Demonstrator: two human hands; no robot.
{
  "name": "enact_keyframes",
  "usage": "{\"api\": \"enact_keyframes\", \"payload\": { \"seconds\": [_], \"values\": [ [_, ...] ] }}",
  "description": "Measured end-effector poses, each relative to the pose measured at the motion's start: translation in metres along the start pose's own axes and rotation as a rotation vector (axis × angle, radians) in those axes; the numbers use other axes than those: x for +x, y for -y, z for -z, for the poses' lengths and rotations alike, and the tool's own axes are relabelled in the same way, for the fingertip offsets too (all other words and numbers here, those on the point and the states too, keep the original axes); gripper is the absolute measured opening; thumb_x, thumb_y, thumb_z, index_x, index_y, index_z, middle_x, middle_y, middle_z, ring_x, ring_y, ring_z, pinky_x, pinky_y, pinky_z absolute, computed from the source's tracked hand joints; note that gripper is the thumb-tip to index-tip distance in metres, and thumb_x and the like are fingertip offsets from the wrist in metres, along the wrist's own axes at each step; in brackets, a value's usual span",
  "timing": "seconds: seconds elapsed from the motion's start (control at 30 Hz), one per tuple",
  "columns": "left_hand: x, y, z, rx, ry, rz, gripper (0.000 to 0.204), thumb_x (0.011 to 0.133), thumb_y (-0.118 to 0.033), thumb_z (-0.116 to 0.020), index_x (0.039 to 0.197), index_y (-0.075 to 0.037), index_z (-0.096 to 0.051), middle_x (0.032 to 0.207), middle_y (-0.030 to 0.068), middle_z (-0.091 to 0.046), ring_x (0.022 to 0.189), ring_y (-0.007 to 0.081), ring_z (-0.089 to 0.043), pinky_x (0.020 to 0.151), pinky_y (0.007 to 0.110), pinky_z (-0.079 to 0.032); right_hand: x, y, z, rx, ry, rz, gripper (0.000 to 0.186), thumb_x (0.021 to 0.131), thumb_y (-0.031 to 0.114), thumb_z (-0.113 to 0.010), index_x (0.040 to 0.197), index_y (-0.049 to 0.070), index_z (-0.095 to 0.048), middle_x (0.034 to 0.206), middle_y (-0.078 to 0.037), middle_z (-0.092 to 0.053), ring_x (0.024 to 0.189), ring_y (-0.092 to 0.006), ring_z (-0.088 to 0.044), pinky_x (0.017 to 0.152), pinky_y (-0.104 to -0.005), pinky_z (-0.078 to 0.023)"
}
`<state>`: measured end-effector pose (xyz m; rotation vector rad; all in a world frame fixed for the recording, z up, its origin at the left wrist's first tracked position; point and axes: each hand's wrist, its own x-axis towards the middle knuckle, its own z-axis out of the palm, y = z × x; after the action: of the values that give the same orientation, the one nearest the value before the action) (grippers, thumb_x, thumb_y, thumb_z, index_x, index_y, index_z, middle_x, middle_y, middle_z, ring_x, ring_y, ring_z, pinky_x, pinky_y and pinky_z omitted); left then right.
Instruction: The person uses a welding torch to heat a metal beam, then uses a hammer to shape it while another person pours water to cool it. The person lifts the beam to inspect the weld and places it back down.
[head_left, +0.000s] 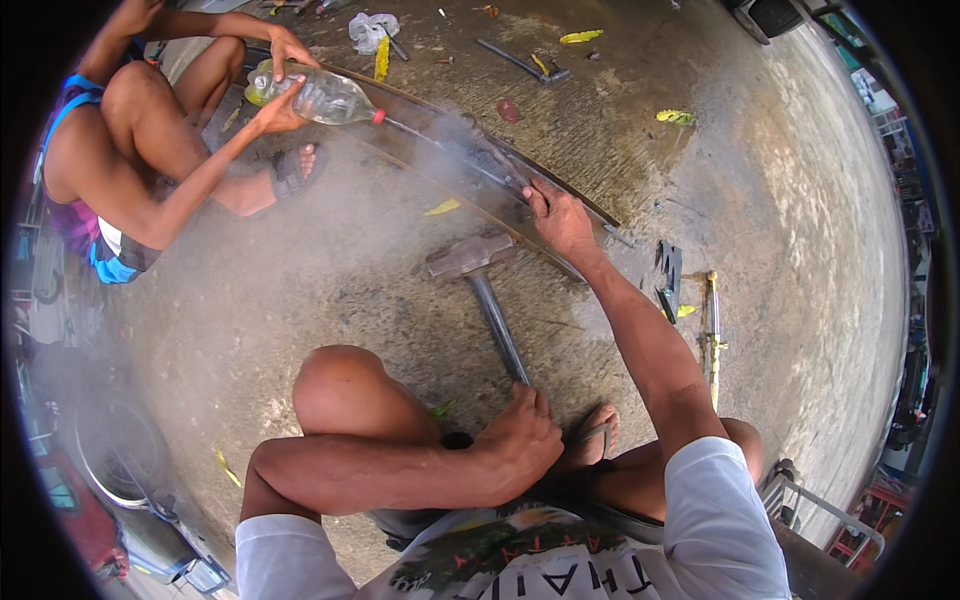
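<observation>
My left hand [520,440] is closed round the handle of a sledgehammer [497,320], whose heavy head rests on the concrete. Farther out, my right hand [562,220] is closed, thumb and fingers at a thin metal rod [618,234] lying along a long rusty metal channel [400,105]; the grip is partly hidden. At the left, a co-worker squats and holds a clear plastic bottle [330,98] with a red cap in both hands. Its cap points along the channel, and a thin stream of liquid runs from it. White steam [370,190] drifts over the channel and to the left.
Right of the channel lie a dark, flat metal piece [670,270] and a brass-fitted torch [713,340]. A dark hammer-like tool [520,60] lies at the far side, with a plastic bag [373,32] and several yellow leaves. A metal-framed cart [825,515] stands lower right.
</observation>
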<state>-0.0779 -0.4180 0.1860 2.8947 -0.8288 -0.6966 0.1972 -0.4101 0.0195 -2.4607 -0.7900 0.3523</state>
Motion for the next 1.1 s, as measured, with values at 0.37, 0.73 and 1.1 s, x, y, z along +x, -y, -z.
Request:
{"api": "enact_keyframes", "payload": {
  "seconds": [0.37, 0.73, 1.1],
  "values": [
    [-0.004, 0.000, -0.003, 0.035, -0.010, 0.037, 0.023, 0.084, -0.022, -0.061, 0.090, -0.006, -0.077, 0.093, 0.0112, -0.068, 0.095, 0.0257, -0.060, 0.092, 0.045, -0.044, -0.004, 0.017, -0.005, 0.149, -0.151, 0.000, 0.041, 0.098, 0.042, -0.056, 0.123, 0.012, -0.067, 0.106, -0.026, -0.068, 0.105, -0.0418, -0.065, 0.091, -0.0440, -0.051],
    [-0.005, -0.001, -0.012, 0.042, -0.037, 0.055, 0.023, 0.084, -0.022, -0.060, 0.091, -0.007, -0.076, 0.093, 0.0106, -0.067, 0.094, 0.0260, -0.060, 0.093, 0.046, -0.043, 0.007, 0.030, 0.011, 0.205, -0.095, 0.002, 0.039, 0.098, 0.039, -0.056, 0.122, 0.011, -0.068, 0.103, -0.024, -0.069, 0.099, -0.0419, -0.066, 0.088, -0.0454, -0.052],
    [-0.003, -0.002, -0.012, 0.057, -0.024, 0.048, 0.023, 0.084, -0.023, -0.060, 0.090, -0.008, -0.076, 0.094, 0.0107, -0.067, 0.095, 0.0262, -0.060, 0.092, 0.046, -0.044, 0.012, 0.014, 0.019, 0.124, 0.057, -0.021, 0.040, 0.098, 0.039, -0.058, 0.120, 0.007, -0.068, 0.094, -0.023, -0.071, 0.091, -0.0356, -0.070, 0.083, -0.0409, -0.053]
  ]
}}
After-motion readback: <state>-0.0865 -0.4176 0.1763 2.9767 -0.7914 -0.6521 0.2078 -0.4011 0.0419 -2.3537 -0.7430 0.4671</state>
